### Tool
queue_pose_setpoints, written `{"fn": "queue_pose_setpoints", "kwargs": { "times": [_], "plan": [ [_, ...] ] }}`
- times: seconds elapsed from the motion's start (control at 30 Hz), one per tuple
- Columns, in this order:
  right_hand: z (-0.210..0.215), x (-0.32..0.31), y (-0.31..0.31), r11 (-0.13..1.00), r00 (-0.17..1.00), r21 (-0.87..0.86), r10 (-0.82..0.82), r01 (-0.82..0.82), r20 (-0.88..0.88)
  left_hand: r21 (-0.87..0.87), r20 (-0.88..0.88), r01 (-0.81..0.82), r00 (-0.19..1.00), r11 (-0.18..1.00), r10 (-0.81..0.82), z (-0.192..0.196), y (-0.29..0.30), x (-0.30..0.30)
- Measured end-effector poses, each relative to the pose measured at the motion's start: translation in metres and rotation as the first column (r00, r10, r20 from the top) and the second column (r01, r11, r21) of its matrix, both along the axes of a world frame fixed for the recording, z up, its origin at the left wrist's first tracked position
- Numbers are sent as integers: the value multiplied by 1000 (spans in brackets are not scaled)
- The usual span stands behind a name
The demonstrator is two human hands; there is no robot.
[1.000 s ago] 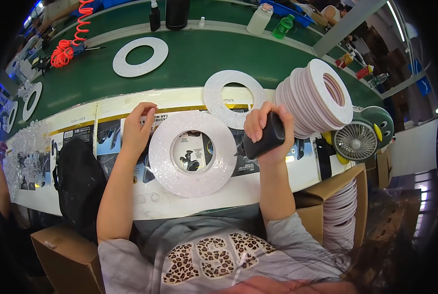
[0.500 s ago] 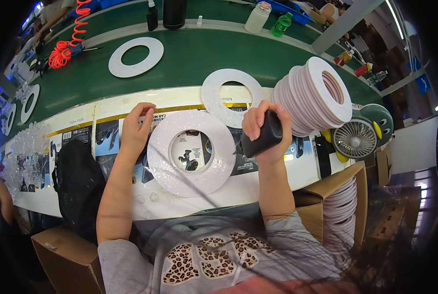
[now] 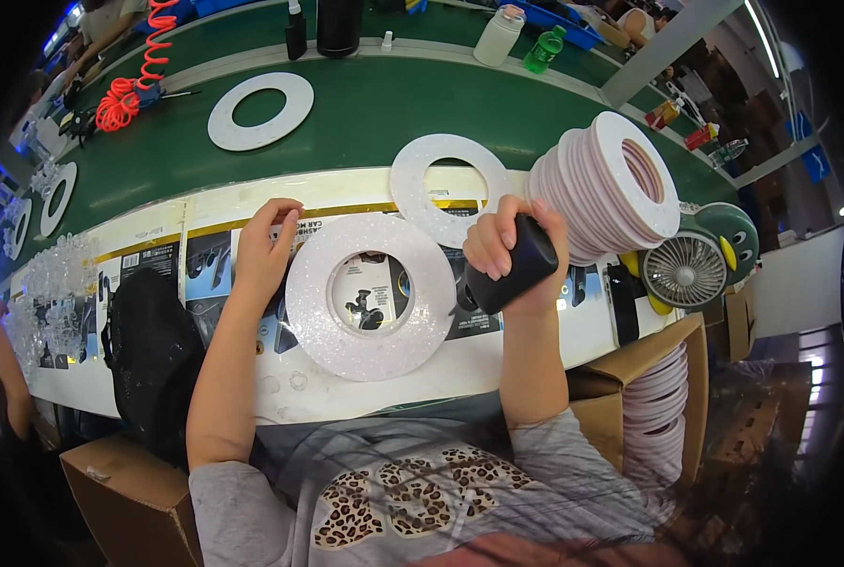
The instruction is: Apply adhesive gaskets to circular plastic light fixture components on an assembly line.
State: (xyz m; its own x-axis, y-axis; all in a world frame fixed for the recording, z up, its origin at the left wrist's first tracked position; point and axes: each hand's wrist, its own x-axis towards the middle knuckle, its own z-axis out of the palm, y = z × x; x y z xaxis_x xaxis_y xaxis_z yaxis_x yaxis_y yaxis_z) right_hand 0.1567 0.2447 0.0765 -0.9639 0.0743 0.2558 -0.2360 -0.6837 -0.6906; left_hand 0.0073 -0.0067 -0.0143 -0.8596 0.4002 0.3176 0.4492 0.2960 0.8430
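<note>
Right, the white bench [image 3: 337, 404] curves across, and on it the glittery ring [image 3: 310, 302] lies dead centre. Using that as the dial, the ring stack [image 3: 582, 203] leans at two o'clock, a second ring [image 3: 409, 184] at one. Left hand [image 3: 263, 248] at ten, fingers loosely bent and open; right hand [image 3: 493, 241], near half past two, wraps around a black bottle [image 3: 532, 269].

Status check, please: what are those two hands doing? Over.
Right hand gripping black bottle. Left hand empty, left of white ring. White ring lies flat, its hole unblocked; second ring close beyond it.
</note>
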Motion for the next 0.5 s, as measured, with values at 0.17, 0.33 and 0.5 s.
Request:
{"fn": "queue_pose_setpoints", "kwargs": {
  "times": [0.17, 0.33, 0.5],
  "plan": [
    [-4, 0, -4, 999, 997, 29, 18, -20, 69, 8, 14, 0, 1000, 1000, -1, -1, 2, 1],
    [-3, 0, -6, 998, 997, 61, -12, 8, 71, -10, 17, -5, 1000, 1000, 6, 1, 1, 2],
    [-3, 1, -6, 996, 999, 92, -1, -4, 46, -4, 22, 0, 1000, 1000, 0, 2, 3, 1]
  ]
}}
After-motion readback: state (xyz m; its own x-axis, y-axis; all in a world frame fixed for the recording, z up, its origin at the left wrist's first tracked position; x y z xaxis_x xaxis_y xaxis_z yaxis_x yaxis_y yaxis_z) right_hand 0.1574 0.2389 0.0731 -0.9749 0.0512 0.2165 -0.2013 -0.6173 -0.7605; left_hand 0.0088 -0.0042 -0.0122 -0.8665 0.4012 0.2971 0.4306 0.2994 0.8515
